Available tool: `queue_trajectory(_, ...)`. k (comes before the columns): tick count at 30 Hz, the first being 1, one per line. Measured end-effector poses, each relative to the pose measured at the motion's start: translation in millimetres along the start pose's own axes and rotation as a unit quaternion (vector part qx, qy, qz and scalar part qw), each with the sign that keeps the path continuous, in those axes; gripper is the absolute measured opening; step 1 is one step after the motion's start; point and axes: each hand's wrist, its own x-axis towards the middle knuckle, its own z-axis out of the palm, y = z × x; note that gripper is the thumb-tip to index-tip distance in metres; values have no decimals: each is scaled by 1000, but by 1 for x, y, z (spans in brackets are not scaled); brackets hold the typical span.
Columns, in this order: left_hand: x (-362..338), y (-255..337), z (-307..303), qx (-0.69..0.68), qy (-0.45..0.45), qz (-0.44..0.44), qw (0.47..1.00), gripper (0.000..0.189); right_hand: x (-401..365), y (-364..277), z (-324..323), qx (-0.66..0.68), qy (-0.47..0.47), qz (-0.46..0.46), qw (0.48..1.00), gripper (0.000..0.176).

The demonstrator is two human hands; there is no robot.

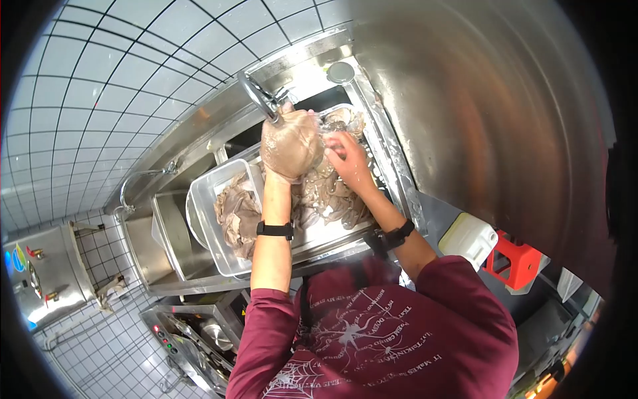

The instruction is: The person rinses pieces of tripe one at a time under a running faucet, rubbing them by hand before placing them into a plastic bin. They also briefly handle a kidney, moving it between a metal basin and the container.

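A wet, grey-brown piece of meat that looks like a pork stomach (282, 149) covers my left hand (289, 108) below the tap (256, 93). Most of my left fingers are hidden by it; the hand holds it up. Close to its right side is my right hand (347, 158), fingers half curled with a gap to the thumb and nothing visible in them. Under both hands, more of the same meat (332, 193) lies heaped in the sink with whitish bits among it. To the left, a clear plastic tub (232, 269) contains further brown pieces (239, 216).
A steel sink edge (399, 179) and a tall steel panel (478, 100) bound the right side. A second tap (143, 171) stands at the left over another basin (174, 226). On the lower right are a whitish jerrycan (465, 239) and a red stool (515, 259).
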Motion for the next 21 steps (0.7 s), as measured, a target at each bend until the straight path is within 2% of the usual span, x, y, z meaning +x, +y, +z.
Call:
queue_trajectory(2, 0, -3, -10, -90, 27, -45, 995, 24, 12, 2, 5, 38, 18, 5, 999, 30)
queue_trajectory(4, -3, -3, -19, -180, 52, -86, 978, 18, 18, 25, 19, 94, -90, 46, 990, 44)
queue_trajectory(5, -8, 0, -24, -225, 67, -104, 967, 15, 18, 30, 28, 149, -110, 43, 982, 36)
queue_trajectory(6, -17, 3, -30, -269, 84, -120, 952, 13, 17, 36, 30, 151, -123, 45, 980, 36)
queue_trajectory(7, -33, 16, -20, -67, 86, -95, 989, 17, 17, 39, 30, 126, -194, 93, 969, 30)
queue_trajectory(8, -50, 25, -27, -30, 202, -106, 973, 21, 16, 35, 34, 101, -265, 138, 949, 25)
queue_trajectory(9, -63, 35, -33, 48, 190, -76, 978, 21, 14, 30, 37, 160, -276, 174, 931, 18)
queue_trajectory(10, -75, 43, -37, 125, 174, -49, 976, 22, 12, 20, 44, 164, -289, 177, 926, 18)
queue_trajectory(12, -99, 85, -19, 246, 228, -58, 940, 27, 11, 3, 42, 135, -244, 66, 958, 17)
queue_trajectory(13, -112, 99, -27, 244, 223, -21, 944, 28, 12, -11, 39, 104, -251, 62, 960, 15)
queue_trajectory(14, -125, 116, -33, 288, 247, -37, 925, 31, 15, -11, 38, 96, -247, 67, 962, 15)
queue_trajectory(15, -138, 136, -33, 263, 211, -36, 941, 28, 19, -8, 36, 95, -246, 55, 963, 15)
queue_trajectory(18, -173, 178, -31, 221, 224, 45, 948, 42, 22, -7, 10, 88, -238, 48, 966, 14)
queue_trajectory(20, -193, 204, -34, 214, 196, 83, 953, 44, 20, -6, -11, -28, -226, 89, 970, 13)
queue_trajectory(21, -202, 213, -36, 221, 211, 94, 948, 44, 17, 17, -18, -76, -202, 70, 974, 13)
